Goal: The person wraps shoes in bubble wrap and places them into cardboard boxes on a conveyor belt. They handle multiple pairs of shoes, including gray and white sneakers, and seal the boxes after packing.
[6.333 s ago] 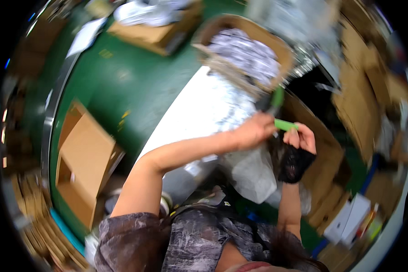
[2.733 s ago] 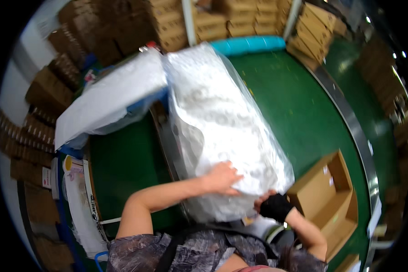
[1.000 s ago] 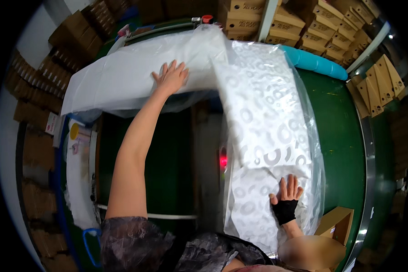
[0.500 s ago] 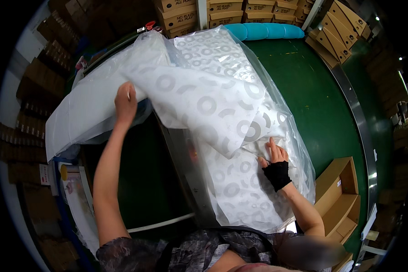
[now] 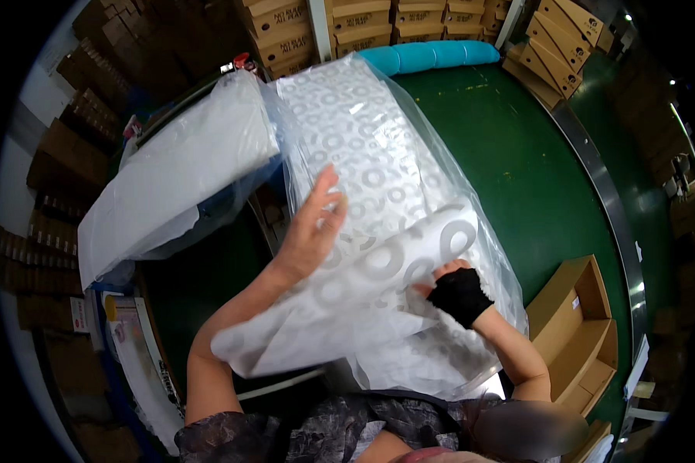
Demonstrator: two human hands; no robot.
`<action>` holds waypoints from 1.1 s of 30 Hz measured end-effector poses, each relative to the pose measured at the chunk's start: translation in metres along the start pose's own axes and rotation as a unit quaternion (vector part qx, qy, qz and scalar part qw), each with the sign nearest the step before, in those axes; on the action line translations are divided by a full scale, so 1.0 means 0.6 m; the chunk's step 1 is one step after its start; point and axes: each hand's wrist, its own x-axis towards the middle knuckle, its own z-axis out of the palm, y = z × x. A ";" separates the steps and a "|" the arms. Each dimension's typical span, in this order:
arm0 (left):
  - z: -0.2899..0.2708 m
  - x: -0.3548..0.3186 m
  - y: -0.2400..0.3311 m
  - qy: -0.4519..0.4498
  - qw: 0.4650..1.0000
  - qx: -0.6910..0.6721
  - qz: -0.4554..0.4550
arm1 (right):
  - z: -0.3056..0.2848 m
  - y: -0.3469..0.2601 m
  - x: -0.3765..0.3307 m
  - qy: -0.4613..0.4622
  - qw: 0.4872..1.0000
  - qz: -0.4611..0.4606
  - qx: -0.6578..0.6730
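- Right hand [image 5: 457, 293] (in a black fingerless glove) is closed, gripping a folded sheet of ring-patterned fabric [image 5: 363, 285].
- Left hand [image 5: 313, 228] lies flat and open on that fabric.
- Beyond, the plastic-wrapped fabric stack [image 5: 363, 147] rests on the green table [image 5: 533, 177].

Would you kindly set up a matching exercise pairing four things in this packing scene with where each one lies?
Things:
1. left hand
2. right hand
3. open cardboard box
4. blue roll

Places:
A. far end of the green table
B. flat and open on the ring-patterned sheet
C. right of the bag
D. gripping the folded sheet edge

Pairs: 1-B, 2-D, 3-C, 4-A
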 end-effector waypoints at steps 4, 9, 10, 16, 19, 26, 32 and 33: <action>0.044 -0.028 -0.031 -0.003 0.995 0.053 -0.082 | -0.018 -0.054 -0.058 -0.108 0.920 -0.062 0.373; 0.082 -0.018 -0.039 -0.101 0.959 -0.138 -0.224 | 0.026 -0.067 -0.056 -0.047 0.813 0.019 0.580; 0.074 -0.006 -0.025 -0.101 0.929 -0.177 -0.310 | 0.027 -0.065 -0.049 -0.033 0.787 0.032 0.615; -0.012 -0.020 -0.100 0.164 0.973 0.162 -0.020 | -0.012 -0.005 0.148 0.013 0.713 0.306 0.631; -0.027 -0.025 -0.127 0.257 0.926 0.275 0.040 | -0.074 -0.024 0.210 -0.059 0.724 0.421 0.543; 0.000 -0.021 0.021 0.250 0.840 0.312 0.366 | 0.085 0.051 0.284 0.065 0.657 0.389 0.642; 0.069 0.031 -0.086 -0.026 0.852 0.519 0.057 | -0.027 -0.024 0.186 -0.111 0.708 0.238 0.656; 0.064 0.022 -0.112 -0.052 0.854 0.517 -0.002 | -0.033 -0.023 0.160 -0.023 0.857 0.119 0.501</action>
